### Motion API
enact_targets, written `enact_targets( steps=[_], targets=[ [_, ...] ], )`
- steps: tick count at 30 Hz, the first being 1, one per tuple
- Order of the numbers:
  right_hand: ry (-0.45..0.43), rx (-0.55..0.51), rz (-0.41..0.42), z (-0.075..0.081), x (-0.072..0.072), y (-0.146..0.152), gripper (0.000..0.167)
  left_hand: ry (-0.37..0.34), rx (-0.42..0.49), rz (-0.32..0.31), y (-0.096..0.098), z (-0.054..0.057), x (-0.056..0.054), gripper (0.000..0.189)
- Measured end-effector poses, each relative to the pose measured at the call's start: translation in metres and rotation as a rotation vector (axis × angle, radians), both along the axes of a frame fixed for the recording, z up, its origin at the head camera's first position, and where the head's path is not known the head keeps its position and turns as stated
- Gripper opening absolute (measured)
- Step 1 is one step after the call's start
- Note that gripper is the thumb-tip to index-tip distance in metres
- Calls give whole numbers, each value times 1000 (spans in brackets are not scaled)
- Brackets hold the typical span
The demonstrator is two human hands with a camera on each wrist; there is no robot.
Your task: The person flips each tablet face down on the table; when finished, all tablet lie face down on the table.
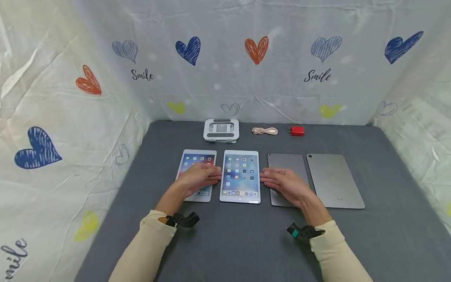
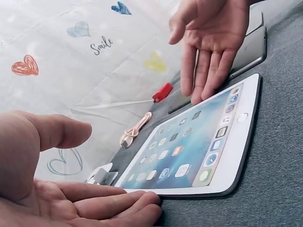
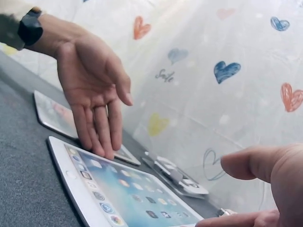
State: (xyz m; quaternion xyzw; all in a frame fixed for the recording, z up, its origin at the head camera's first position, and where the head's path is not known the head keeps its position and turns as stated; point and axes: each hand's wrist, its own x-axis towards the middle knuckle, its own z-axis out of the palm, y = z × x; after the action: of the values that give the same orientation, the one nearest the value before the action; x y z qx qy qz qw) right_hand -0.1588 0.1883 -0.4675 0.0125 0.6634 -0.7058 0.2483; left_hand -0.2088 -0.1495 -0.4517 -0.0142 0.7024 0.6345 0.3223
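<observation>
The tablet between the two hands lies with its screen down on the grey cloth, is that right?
Not quite: the tablet between the left hand and the right hand lies screen up, as the head view shows. It does lie on the grey cloth.

Four tablets [image 1: 240, 176] on grey cloth [image 1: 239, 243]

Across the desk [image 1: 243, 243], left to right, we see a first tablet [image 1: 199, 157] under the left hand [image 1: 200, 177], a second tablet [image 1: 240, 176] between both hands, a third tablet [image 1: 289, 161] under the right hand [image 1: 287, 183], and a fourth tablet [image 1: 335, 181]. Farther, left to right, lie a stand [image 1: 221, 135], cable [image 1: 265, 131] and charger [image 1: 297, 131].
</observation>
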Motion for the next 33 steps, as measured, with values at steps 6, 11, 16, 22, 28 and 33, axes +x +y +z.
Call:
enact_targets(
  steps=[6, 11, 16, 22, 28, 33],
  targets=[
    [-23, -58, -30, -2, 0, 2, 65, 9, -29, 1, 2, 1, 3, 46],
    [-39, -117, -63, -2, 1, 4, 63, 23, -20, -7, 3, 2, 4, 47],
    [-55, -169, -81, 0, 0, 5, 63, 23, -8, 0, 5, 5, 7, 49],
    [-68, -152, -56, 3, -1, 5, 63, 18, -7, -10, 16, 5, 8, 44],
    [-52, -144, -19, 9, 0, 16, 67, 12, 14, -51, 32, 5, 8, 42],
    [-23, -110, -16, 13, 4, 28, 72, 27, 11, -99, 44, 5, 8, 45]
  ],
)
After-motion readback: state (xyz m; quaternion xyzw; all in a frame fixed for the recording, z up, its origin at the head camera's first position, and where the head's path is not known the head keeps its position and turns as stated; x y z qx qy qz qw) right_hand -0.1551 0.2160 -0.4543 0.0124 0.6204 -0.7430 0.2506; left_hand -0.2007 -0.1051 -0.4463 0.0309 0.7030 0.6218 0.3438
